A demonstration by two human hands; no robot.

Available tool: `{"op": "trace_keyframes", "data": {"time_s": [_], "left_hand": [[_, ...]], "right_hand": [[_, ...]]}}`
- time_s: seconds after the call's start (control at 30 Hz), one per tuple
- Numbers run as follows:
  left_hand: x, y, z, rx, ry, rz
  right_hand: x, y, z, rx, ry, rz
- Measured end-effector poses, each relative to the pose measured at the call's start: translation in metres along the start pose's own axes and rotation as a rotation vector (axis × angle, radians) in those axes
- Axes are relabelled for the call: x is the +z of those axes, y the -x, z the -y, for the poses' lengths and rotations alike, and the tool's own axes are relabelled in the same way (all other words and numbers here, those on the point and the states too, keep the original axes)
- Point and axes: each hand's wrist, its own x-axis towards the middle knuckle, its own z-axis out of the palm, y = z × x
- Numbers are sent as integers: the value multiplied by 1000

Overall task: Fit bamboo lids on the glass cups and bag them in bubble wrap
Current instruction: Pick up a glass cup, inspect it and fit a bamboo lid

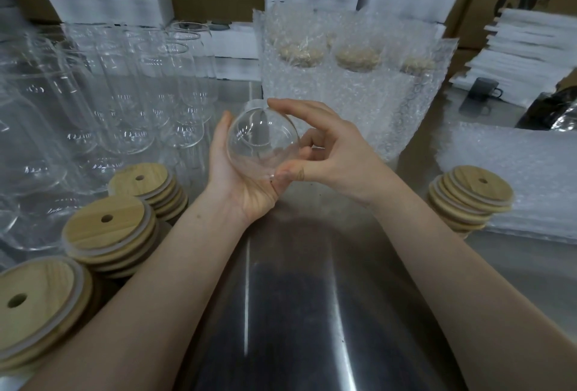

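A clear glass cup (260, 140) lies tipped between both hands above the steel table, one round end facing me. My left hand (242, 182) cradles it from below and the left, fingers curled round its side. My right hand (332, 147) pinches its rim, index finger over the top and thumb underneath. No lid is on this cup. Stacks of bamboo lids with straw holes sit at the left (110, 229) (142, 182) (34, 303) and at the right (471, 195). Lidded cups in bubble wrap bags (349, 78) stand behind the hands.
Several empty glass cups (125, 87) crowd the table's left side. Flat bubble wrap bags (515, 165) lie at the right behind the lid stack. The steel table (296, 312) stretches toward me. White foam sheets (530, 43), cardboard boxes and a dark mug (482, 89) line the back.
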Motion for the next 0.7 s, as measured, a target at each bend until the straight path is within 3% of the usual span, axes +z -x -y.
{"op": "trace_keyframes", "data": {"time_s": [0.43, 0.7], "left_hand": [[13, 5, 9, 56, 130, 68], [11, 2, 14, 64, 59, -41]], "right_hand": [[21, 1, -2, -172, 358, -189], [35, 3, 1, -89, 402, -372]]}}
